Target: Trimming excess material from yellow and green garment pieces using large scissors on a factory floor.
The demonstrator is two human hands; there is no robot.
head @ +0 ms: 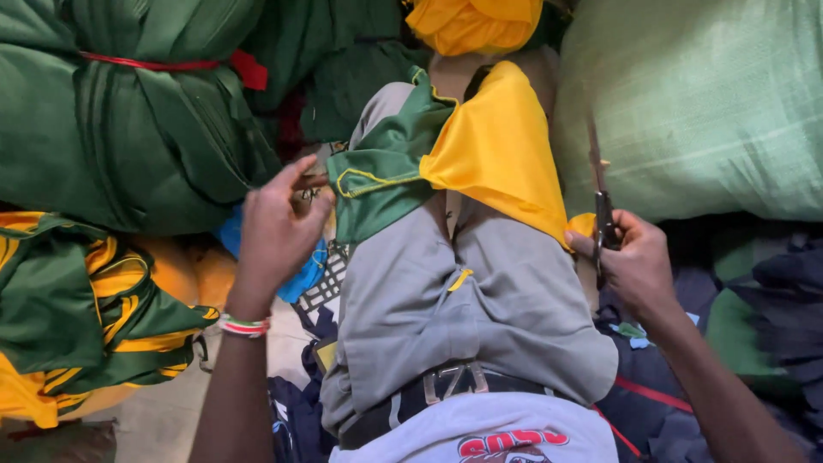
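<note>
Basically dealing with a green and yellow fabric piece [446,159], draped over the lap across grey trousers [463,300]. Looks thin, floppy and light, probably a bit slick, so likely to slide off the knee if left loose. Best pinched at the piped green edge or the yellow corner, pulled taut before any snipping. Left hand [274,231] half closed, fingertips pinching something small and thin at the green edge, can't tell what. Right hand [630,261] wrapped around dark scissors [604,227], right beside the yellow corner. Surrounded by tied green bundles [129,111] and a pale green sack [694,103].
</note>
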